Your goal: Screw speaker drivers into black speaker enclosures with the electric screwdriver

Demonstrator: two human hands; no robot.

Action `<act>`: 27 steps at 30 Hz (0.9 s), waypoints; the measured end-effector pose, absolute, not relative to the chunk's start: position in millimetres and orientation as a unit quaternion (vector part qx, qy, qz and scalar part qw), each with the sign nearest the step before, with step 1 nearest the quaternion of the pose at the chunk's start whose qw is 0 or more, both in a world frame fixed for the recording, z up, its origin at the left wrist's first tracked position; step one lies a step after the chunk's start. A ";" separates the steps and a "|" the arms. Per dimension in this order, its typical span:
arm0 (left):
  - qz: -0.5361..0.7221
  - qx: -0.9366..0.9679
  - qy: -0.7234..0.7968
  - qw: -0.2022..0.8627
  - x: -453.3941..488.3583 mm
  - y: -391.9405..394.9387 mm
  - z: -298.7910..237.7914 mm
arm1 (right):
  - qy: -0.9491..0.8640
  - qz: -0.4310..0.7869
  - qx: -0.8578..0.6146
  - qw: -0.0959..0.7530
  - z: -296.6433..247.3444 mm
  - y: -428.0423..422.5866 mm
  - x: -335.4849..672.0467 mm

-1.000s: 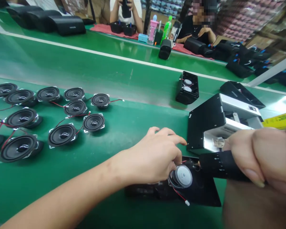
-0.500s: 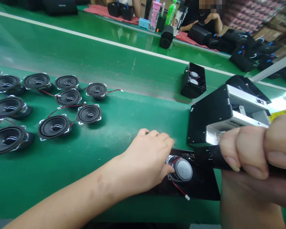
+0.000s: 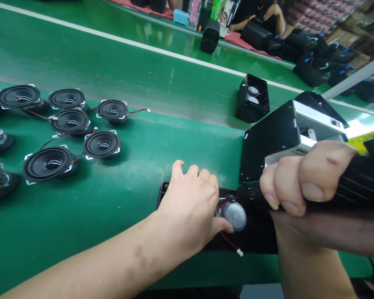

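Note:
My left hand (image 3: 193, 199) lies over a black panel (image 3: 258, 236) with its fingers curled down. Its thumb presses the side of a loudspeaker driver (image 3: 235, 216) that sits magnet up on the panel. What is under the palm is hidden. A red wire with a white connector (image 3: 239, 252) trails from the driver. My right hand (image 3: 296, 182) is closed around a black electric screwdriver (image 3: 361, 178), held almost level. The tool's tip meets the panel area at the driver's far edge; the bit and any screw are too small to make out.
Several loudspeaker drivers (image 3: 51, 162) lie cone up on the green bench (image 3: 137, 236) at left. A black and silver machine (image 3: 264, 143) stands just beyond my right hand. Behind it is a black speaker box (image 3: 252, 99). Across the bench, a person's hands (image 3: 276, 16) handle a black part.
My right hand and the screwdriver have shifted left and slightly up in the view. The camera has turned a little, so the drivers on the bench appear further left. My left hand stays on the driver.

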State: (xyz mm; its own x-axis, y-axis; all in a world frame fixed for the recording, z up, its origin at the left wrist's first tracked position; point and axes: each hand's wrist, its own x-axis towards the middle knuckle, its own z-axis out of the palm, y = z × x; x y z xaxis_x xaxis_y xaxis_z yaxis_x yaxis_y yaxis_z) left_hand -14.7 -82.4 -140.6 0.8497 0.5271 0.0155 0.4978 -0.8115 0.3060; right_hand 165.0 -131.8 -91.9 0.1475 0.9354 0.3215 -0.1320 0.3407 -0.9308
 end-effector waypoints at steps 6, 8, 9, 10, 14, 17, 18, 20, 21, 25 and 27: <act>0.013 0.949 0.269 0.166 -11.0 -79.9 -132.7 | -0.504 0.340 -0.394 0.690 -90.9 -132.1 153.4; 0.007 0.946 0.272 0.179 -9.7 -79.1 -129.2 | -0.489 0.359 -0.400 0.687 -90.0 -134.4 149.4; 0.005 0.944 0.274 0.184 -9.1 -78.8 -127.7 | -0.481 0.360 -0.405 0.690 -89.1 -134.6 148.7; 0.003 0.943 0.276 0.187 -8.6 -78.7 -126.4 | -0.479 0.353 -0.407 0.693 -87.9 -133.9 149.1; 0.000 0.943 0.272 0.194 -7.6 -79.4 -123.7 | -0.570 0.355 -0.378 0.637 -83.6 -126.2 159.4; -0.005 0.942 0.270 0.199 -6.5 -80.1 -123.3 | -0.608 0.380 -0.362 0.595 -84.7 -122.0 170.8; -0.008 0.941 0.271 0.201 -6.0 -80.0 -123.1 | -0.607 0.383 -0.361 0.595 -85.8 -121.5 173.8; -0.014 0.940 0.272 0.203 -4.5 -79.5 -122.6 | -0.620 0.397 -0.346 0.581 -88.0 -121.9 177.3; -0.015 0.940 0.272 0.203 -3.7 -79.1 -122.1 | -0.621 0.397 -0.346 0.580 -88.8 -122.5 177.5; -0.030 0.940 0.275 0.200 -1.6 -77.7 -119.4 | -0.605 0.394 -0.364 0.588 -88.7 -124.7 172.4; -0.038 0.941 0.273 0.199 -1.5 -77.4 -118.3 | -0.600 0.393 -0.366 0.593 -87.4 -123.3 171.2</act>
State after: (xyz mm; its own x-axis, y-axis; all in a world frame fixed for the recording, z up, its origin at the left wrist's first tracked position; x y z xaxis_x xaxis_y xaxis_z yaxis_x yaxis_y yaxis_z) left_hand -1.5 -77.4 -118.3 0.8481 0.4981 -0.1807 0.5286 -0.7721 0.3527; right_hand 171.2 -123.3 -87.4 -0.0301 0.9052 0.4239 -0.0270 0.4232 -0.9056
